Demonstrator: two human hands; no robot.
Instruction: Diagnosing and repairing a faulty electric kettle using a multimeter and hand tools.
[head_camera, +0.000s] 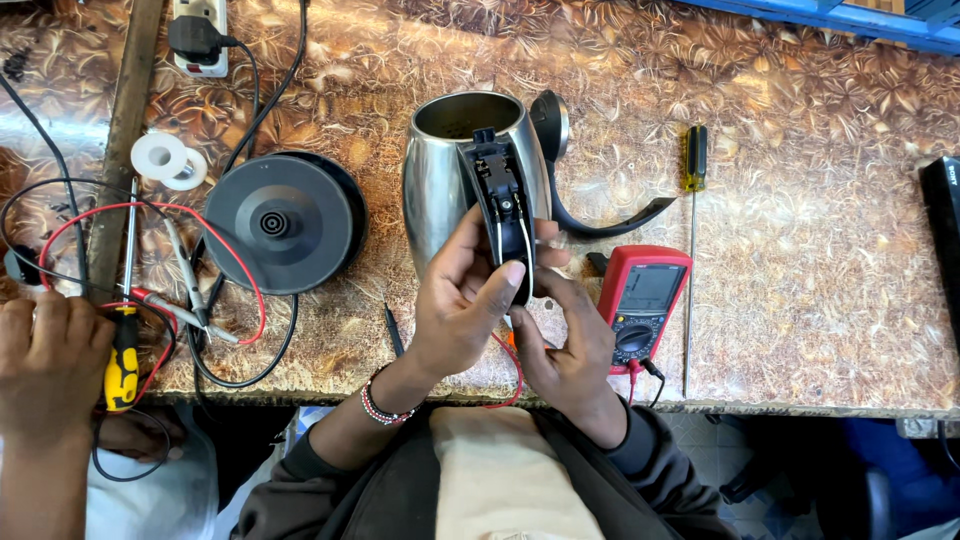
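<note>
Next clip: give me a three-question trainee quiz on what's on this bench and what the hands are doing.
1. True or false: both hands grip the kettle's opened handle.
2. Which lies right of the kettle? A) kettle base B) multimeter C) tape roll
3. Fill in: the yellow-handled screwdriver lies beyond the ____.

Key
1. True: the left hand and right hand close on the handle of the kettle.
2. B: the multimeter is on the right; the kettle base and tape roll are on the left.
3. multimeter: the screwdriver lies farther back on the table.
</note>
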